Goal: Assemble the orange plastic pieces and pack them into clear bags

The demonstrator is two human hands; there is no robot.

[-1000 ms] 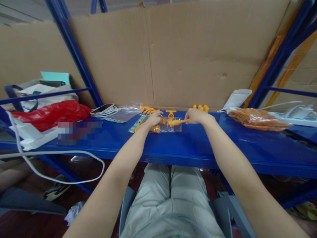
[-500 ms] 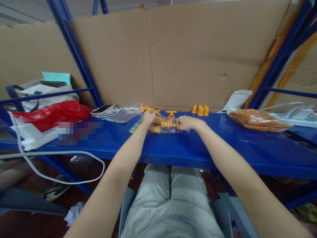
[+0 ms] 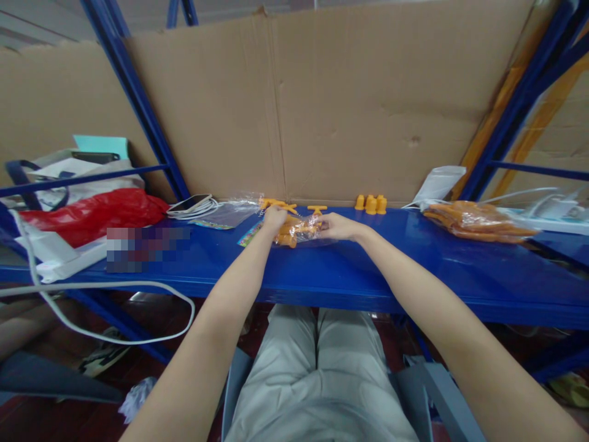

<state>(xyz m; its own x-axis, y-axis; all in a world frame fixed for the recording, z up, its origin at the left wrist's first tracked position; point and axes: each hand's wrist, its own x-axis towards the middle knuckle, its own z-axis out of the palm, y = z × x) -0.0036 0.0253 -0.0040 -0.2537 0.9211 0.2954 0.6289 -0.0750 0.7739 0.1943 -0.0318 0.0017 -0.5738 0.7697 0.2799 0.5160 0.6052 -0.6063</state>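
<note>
A clear plastic bag [image 3: 306,236] with a colourful printed strip at its left end lies on the blue shelf, with several yellow-orange plastic parts in it. My left hand [image 3: 275,218] is closed on the left end of this bag. At the right end, the fingers of my right hand [image 3: 339,226] pinch a yellow plastic part [image 3: 313,226]; how far the fingertips reach into the bag is hard to tell. Behind the bag lie a yellow T-shaped piece [image 3: 317,209] and more yellow pieces [image 3: 271,202].
Several yellow bell-shaped cups [image 3: 370,204] stand right of my hands by the cardboard wall [image 3: 350,110]. Another flat plastic bag [image 3: 225,213] and a phone with a white cable [image 3: 191,205] lie left. A wrapped orange bundle [image 3: 473,221] is farther right. Blue posts [image 3: 142,104] frame the shelf.
My right hand has moved left with the yellow part, deeper over the bag. The parts in the bag have shifted left and bunched up. My left hand has stayed nearly in place.
</note>
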